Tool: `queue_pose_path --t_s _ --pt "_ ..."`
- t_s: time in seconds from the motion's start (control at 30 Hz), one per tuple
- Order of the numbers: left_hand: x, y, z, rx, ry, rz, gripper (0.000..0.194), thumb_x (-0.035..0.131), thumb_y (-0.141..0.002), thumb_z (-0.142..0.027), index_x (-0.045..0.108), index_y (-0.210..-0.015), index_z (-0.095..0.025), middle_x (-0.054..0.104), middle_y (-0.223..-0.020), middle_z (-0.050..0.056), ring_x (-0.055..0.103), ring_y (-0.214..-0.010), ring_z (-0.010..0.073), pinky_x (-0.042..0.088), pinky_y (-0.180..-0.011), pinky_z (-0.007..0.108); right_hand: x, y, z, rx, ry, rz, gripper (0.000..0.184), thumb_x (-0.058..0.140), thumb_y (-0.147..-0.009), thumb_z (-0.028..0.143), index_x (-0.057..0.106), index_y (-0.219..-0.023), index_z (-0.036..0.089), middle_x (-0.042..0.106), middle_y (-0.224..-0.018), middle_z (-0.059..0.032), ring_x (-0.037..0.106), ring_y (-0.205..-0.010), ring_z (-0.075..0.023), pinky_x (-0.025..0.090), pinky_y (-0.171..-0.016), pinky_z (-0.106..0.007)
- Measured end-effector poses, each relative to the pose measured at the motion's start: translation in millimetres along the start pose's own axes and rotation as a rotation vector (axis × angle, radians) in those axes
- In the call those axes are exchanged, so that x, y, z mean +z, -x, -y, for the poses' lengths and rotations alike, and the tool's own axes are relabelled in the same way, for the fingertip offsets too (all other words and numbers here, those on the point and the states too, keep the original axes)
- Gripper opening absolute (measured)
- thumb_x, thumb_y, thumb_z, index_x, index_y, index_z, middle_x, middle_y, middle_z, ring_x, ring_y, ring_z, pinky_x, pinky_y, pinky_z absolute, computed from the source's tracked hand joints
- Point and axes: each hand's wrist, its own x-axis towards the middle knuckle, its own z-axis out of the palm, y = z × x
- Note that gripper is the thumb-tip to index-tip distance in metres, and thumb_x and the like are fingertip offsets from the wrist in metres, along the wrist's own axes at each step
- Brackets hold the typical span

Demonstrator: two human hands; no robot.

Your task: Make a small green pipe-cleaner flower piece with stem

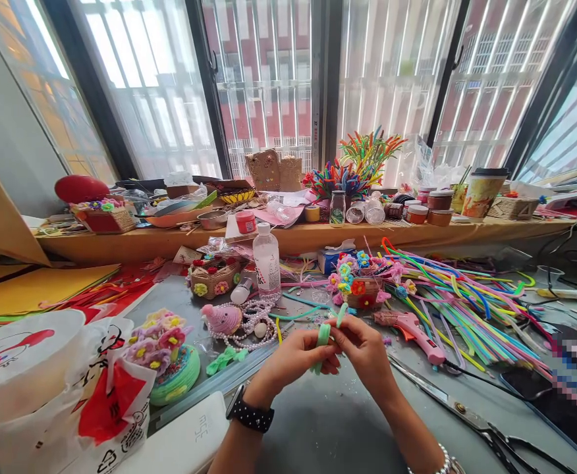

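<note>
Green strip [324, 334], at view's five o'clock, clamped by fingers of left hand [293, 355], apparently for steadiness; end pinched by right hand [366, 343]. Glue gun [419, 337] laid at hands' three o'clock, seemingly for reach.

The left grip [292, 359] partly hides the green strip [323, 335]; the scissors [460, 409] are cropped below.

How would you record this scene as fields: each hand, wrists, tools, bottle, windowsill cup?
Left hand: holds light green strip
Right hand: pinches light green end, possibly the same strip
Wrists: left, black watch; right, bracelet
Tools: pink glue gun, scissors, right of hands
Bottle: upright, capped
Cup: dark lid
</note>
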Motion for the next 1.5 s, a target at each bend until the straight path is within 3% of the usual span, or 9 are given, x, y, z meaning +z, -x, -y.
queue_pose_path --t_s 0.2,0.4,0.53,0.7,0.87,1.0,1.17,1.33,1.5 --pt "3.9 3 -2 -0.111 0.218 0.063 0.036 0.055 -0.066 -0.044 0.056 -0.075 -0.009 0.060 -0.067 0.007 0.057 -0.060 0.0144 0.042 -0.060 0.026 -2 0 1 -0.041 0.010 0.014 0.020 0.052 -0.074 0.031 0.062 -0.079 0.015 0.059 -0.076 -0.0038 0.054 -0.071 -0.0129 0.043 -0.065 -0.022" --pt "-5.0 -7 6 0.045 0.233 -0.236 0.034 0.060 -0.061 -0.042 0.055 -0.076 -0.011 0.061 -0.067 0.005 0.057 -0.064 0.0144 0.043 -0.066 0.028 -9 -6 -2 0.189 -0.461 -0.272 0.026 0.064 -0.063 0.030 0.059 -0.083 0.015 0.061 -0.078 -0.0030 0.058 -0.075 -0.0136 0.048 -0.068 -0.022" --pt "-9.5 -10 11 0.166 0.054 -0.326 0.026 0.057 -0.067 -0.034 0.057 -0.079 -0.012 0.063 -0.076 0.007 0.058 -0.076 0.0180 0.042 -0.076 0.030 -14 -10 -2 0.396 -0.803 -0.414 0.034 0.073 -0.049 0.026 0.059 -0.078 0.014 0.063 -0.077 -0.0014 0.060 -0.071 -0.0112 0.050 -0.061 -0.015" --pt "-8.6 -7 9 0.238 -0.224 -0.337 0.026 0.046 -0.075 -0.031 0.061 -0.086 -0.013 0.063 -0.086 0.007 0.054 -0.087 0.0205 0.040 -0.080 0.031 -14 -11 -5 0.525 -0.981 -0.481 0.035 0.076 -0.041 0.021 0.059 -0.070 0.014 0.063 -0.070 -0.0003 0.060 -0.062 -0.0090 0.051 -0.051 -0.010" --pt "-5.3 -2 3 0.252 -0.410 -0.365 0.027 0.042 -0.078 -0.030 0.062 -0.090 -0.015 0.062 -0.090 0.006 0.054 -0.084 0.0198 0.039 -0.077 0.028 -14 -10 -15 0.463 -0.884 -0.439 0.028 0.073 -0.050 0.025 0.059 -0.071 0.015 0.063 -0.072 -0.0005 0.061 -0.066 -0.0107 0.053 -0.053 -0.013" --pt "-0.2 -1 0 0.308 -0.407 -0.316 0.028 0.041 -0.079 -0.032 0.062 -0.091 -0.017 0.062 -0.091 0.005 0.054 -0.085 0.0183 0.038 -0.077 0.025 -12 -10 -18 0.439 -0.784 -0.365 0.025 0.070 -0.055 0.030 0.058 -0.071 0.015 0.062 -0.071 -0.0028 0.061 -0.068 -0.0142 0.054 -0.050 -0.018" --pt "3.1 -2 -1 0.299 -0.398 -0.296 0.033 0.039 -0.079 -0.039 0.061 -0.082 -0.014 0.063 -0.080 0.006 0.055 -0.076 0.0174 0.040 -0.070 0.025 -9 -9 -10 0.613 -0.932 -0.328 0.029 0.074 -0.049 0.025 0.057 -0.069 0.014 0.061 -0.068 0.0000 0.059 -0.061 -0.0088 0.051 -0.048 -0.011" --pt "0.9 -3 1 0.287 -0.278 -0.318 0.038 0.036 -0.080 -0.041 0.059 -0.075 -0.011 0.062 -0.069 0.007 0.056 -0.066 0.0156 0.042 -0.065 0.025 -6 -7 -7 0.652 -0.886 -0.277 0.030 0.073 -0.051 0.027 0.054 -0.071 0.013 0.058 -0.065 0.0014 0.053 -0.049 -0.0036 0.045 -0.041 -0.009" --pt "-0.4 -2 0 0.241 -0.086 -0.274 0.039 0.038 -0.078 -0.045 0.056 -0.074 -0.010 0.059 -0.064 0.007 0.056 -0.063 0.0151 0.043 -0.062 0.025 -9 -8 -6 0.523 -0.787 -0.379 0.052 0.073 -0.050 0.022 0.046 -0.095 0.020 0.055 -0.079 0.0023 0.056 -0.064 -0.0078 0.048 -0.053 -0.014"
